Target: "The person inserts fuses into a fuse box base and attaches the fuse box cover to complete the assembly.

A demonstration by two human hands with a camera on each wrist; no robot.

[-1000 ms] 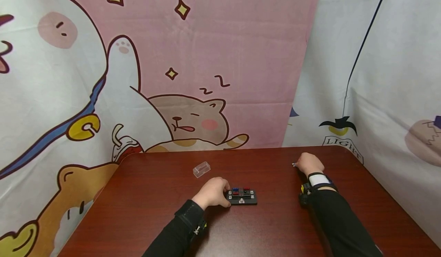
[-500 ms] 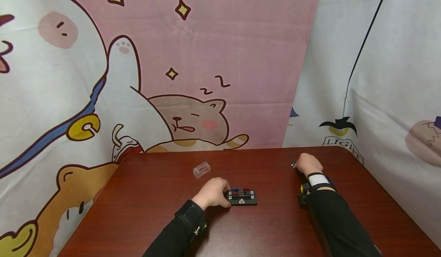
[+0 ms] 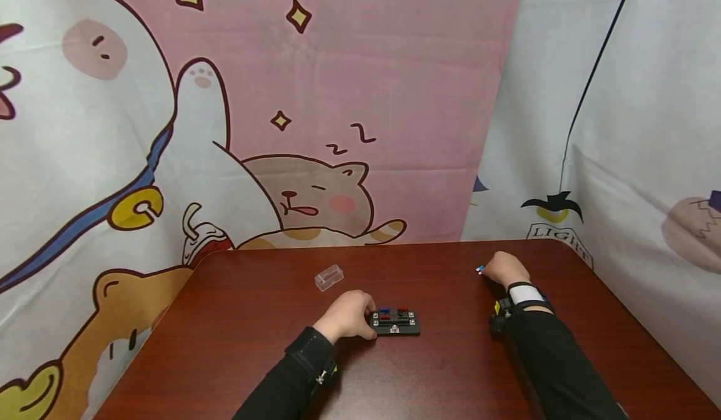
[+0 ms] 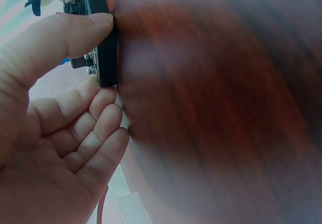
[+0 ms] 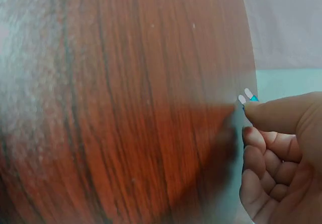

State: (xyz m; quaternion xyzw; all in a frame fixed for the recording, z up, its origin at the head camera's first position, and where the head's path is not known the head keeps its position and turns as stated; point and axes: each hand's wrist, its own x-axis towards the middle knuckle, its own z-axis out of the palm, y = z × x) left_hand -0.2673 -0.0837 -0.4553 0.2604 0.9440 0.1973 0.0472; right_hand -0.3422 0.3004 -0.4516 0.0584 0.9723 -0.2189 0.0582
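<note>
A black fuse block (image 3: 395, 323) with red and blue fuses and metal screw terminals lies flat near the middle of the table. My left hand (image 3: 348, 315) grips its left end. In the left wrist view the thumb (image 4: 93, 32) presses the block's side, with the fingers bent at its end. Far to the right, my right hand (image 3: 506, 268) pinches a small blue blade fuse (image 5: 254, 98) between thumb and forefinger. Its two pale metal prongs point away from the hand, and the fingertips hide part of its body. The other right fingers are curled in.
A clear plastic cover (image 3: 329, 277) lies on the table behind my left hand. The brown wooden table (image 3: 439, 370) ends at a cartoon-printed cloth (image 3: 428, 126) hanging behind it and at the right.
In my right hand the blue fuse has turned slightly, so more of its blue shows. My left hand and the fuse block have not visibly moved.
</note>
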